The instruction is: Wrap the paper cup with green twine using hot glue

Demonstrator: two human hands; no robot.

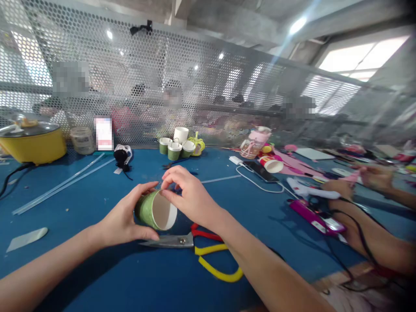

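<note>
A green paper cup with a white inside lies tilted on its side, its mouth facing me, just above the blue table. My left hand wraps round its body from the left. My right hand pinches the cup's upper rim with thumb and fingertips. Scissors with red and yellow handles lie on the table right under both hands.
Several green and white paper cups stand at the back centre. A yellow pot sits far left, and long clear sticks lie beside it. At the right, another person's hands work among a phone, cables and pink items.
</note>
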